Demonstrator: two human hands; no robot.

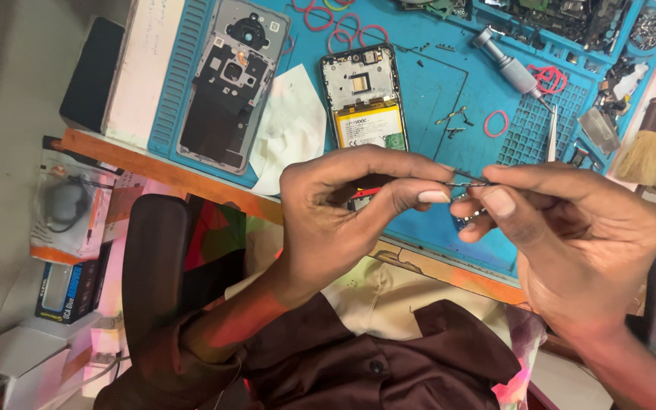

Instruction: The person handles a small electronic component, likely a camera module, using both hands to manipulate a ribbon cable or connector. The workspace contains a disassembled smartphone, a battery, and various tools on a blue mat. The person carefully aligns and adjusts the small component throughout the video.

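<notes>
Two hands on one thin metal part; phone lies fully opened

Two main assemblies lie apart on the blue work mat (427, 91), which fills the upper half of the view. At about eleven o'clock rests the grey back cover (233, 80), inner face up and well apart from the rest. At twelve o'clock lies the phone body (364, 95), its yellow-labelled battery and upper frame exposed. Judged from this, opening and separation are done; nothing shows reassembly begun.

A white paper sheet (294, 125) sits between cover and body. At one o'clock a grey-handled screwdriver (512, 70) lies on the mat, its tip toward the gridded section. At three o'clock a brush (647, 144) stands off the mat's edge. Red rubber bands (339, 23) are scattered at twelve o'clock, with another near the grid. Small loose parts (455, 121) lie on the mat just right of the phone body.

At centre, the left hand (343, 212) and the right hand (578, 235) meet above the mat's near edge. Both are closed in a narrow pinch, thumb and forefinger, on a thin metal part (468, 181) stretched between them. Whether it is a tool or a component cannot be told; it is too slender. It is held in the air, clear of the phone body, so the work on it appears unfinished.
</notes>
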